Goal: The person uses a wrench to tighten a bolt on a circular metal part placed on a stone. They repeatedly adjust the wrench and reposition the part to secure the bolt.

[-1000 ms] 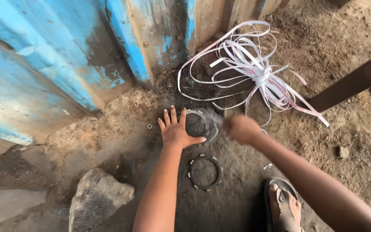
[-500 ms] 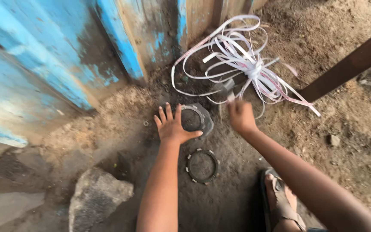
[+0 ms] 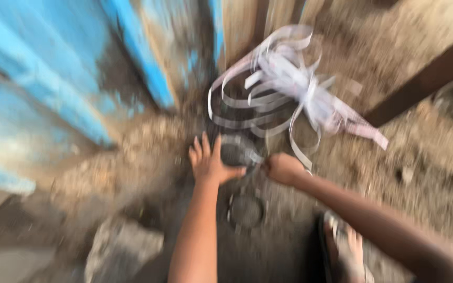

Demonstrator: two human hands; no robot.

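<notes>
The frame is motion-blurred. My left hand (image 3: 208,163) lies flat on the dirt with fingers apart, its thumb side pressed against a dark round metal part (image 3: 237,152). My right hand (image 3: 283,169) is closed in a fist just right of that part, and a thin tool-like piece (image 3: 255,165) seems to run from it to the part. A metal ring (image 3: 246,210) lies on the ground just below both hands.
A tangle of white plastic strapping (image 3: 289,89) lies beyond the hands. A blue painted metal wall (image 3: 53,78) fills the left. A dark beam (image 3: 425,78) slants at right. A grey stone (image 3: 121,251) sits lower left, my sandalled foot (image 3: 344,251) lower right.
My right hand rose toward the strapping, then came back down beside the round part. My left hand stayed against the part. The view has turned blurry.
</notes>
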